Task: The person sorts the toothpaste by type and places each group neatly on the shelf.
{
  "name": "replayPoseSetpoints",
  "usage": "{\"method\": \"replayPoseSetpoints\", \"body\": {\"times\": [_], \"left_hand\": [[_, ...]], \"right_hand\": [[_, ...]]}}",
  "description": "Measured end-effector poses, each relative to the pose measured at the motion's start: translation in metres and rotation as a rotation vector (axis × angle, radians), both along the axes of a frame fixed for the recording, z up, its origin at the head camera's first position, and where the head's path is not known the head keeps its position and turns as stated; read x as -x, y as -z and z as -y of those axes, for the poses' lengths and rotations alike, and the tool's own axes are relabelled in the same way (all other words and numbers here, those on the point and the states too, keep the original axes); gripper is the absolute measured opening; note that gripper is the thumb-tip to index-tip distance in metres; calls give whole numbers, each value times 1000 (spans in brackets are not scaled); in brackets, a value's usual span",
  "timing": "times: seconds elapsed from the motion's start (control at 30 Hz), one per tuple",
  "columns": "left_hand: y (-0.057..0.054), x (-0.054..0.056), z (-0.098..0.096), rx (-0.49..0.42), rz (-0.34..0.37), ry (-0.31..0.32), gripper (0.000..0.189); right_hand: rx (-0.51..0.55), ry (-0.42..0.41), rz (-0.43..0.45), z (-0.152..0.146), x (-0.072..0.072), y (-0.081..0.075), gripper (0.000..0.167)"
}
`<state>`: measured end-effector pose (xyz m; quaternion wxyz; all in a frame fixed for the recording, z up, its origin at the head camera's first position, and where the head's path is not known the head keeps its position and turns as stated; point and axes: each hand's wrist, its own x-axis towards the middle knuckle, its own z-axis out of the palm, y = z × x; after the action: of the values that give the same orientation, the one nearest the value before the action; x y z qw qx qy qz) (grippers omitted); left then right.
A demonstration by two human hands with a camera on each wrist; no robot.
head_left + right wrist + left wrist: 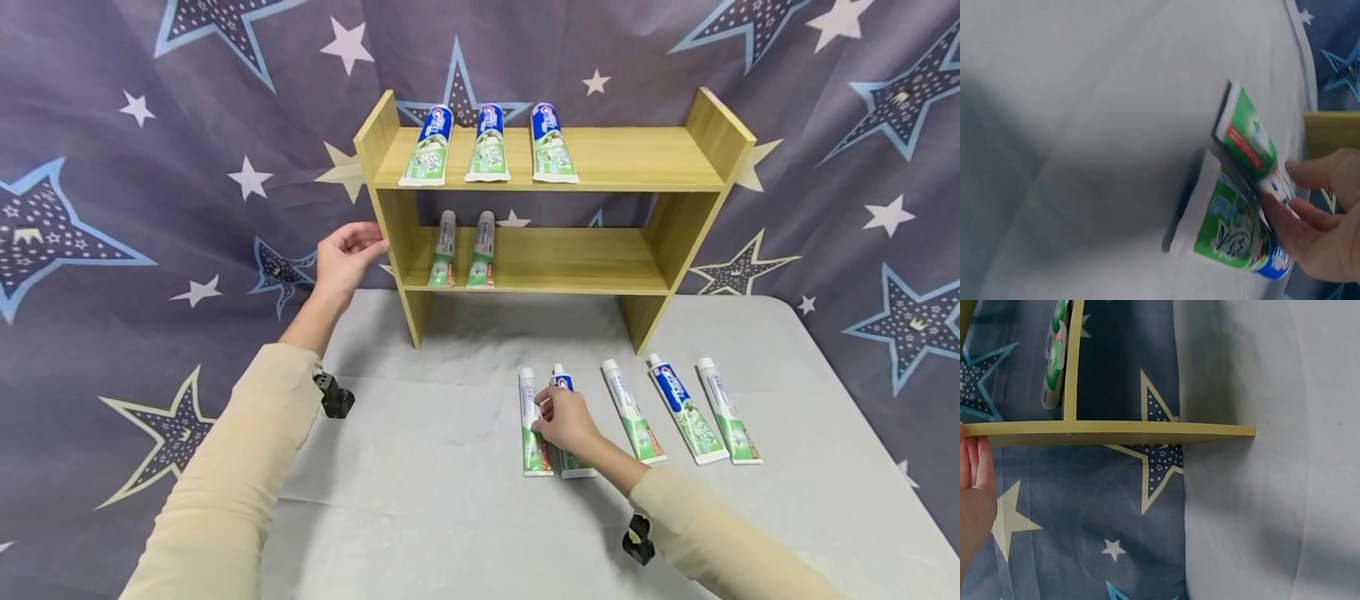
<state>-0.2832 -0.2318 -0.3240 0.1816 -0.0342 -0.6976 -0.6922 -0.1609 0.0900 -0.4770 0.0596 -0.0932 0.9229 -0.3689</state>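
My left hand touches the left side panel of a two-tier wooden shelf, its fingers against the panel's outer face. Over the table, my right hand pinches a white-and-green toothpaste tube between thumb and fingers. That tube lies flat at the left end of a row. Right beside it is a blue-and-green toothpaste tube, partly covered by the hand in the head view.
Further right on the table lie a white-and-green tube, a blue-and-green tube and another white-and-green tube. Three blue-and-green tubes lie on the top shelf. Two grey-and-green tubes lie below. A star-patterned curtain hangs behind.
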Motion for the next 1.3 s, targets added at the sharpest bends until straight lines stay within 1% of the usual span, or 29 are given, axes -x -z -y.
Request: {"method": "replayPoseSetpoints", "body": {"times": [0.2,0.37,0.47,0.67,0.7,0.8,0.9,1.0,1.07,1.17,1.23,1.3], "left_hand": [[0,-3,-4,-20,-4,-20,21],[-2,-4,-5,-38,-3,-45,22],[-1,-4,-5,-38,10,-50,21],[1,-5,-4,-42,35,-69,21],[2,-5,-4,-46,37,-66,21],[2,-5,-4,-44,38,-60,21],[1,-5,-4,-48,36,-66,22],[1,-5,-4,-56,37,-77,23],[1,-5,-4,-59,40,-78,25],[2,-5,-6,-63,38,-72,27],[2,-5,-7,-64,34,-66,28],[2,-5,-8,-66,25,-60,29]], "right_hand": [[-129,31,-31,15,-6,2,48],[-178,87,-36,22,-5,1,57],[-185,132,-7,24,-3,0,54],[-162,182,74,28,-1,0,33],[-156,192,77,29,-1,0,31],[-141,205,59,30,-2,1,32],[-133,199,34,31,-2,1,34],[-125,200,39,32,-1,1,34],[-112,212,69,32,0,1,32],[-93,242,142,32,2,2,27],[-64,269,204,31,3,1,25],[-8,293,267,31,4,0,26]]}}
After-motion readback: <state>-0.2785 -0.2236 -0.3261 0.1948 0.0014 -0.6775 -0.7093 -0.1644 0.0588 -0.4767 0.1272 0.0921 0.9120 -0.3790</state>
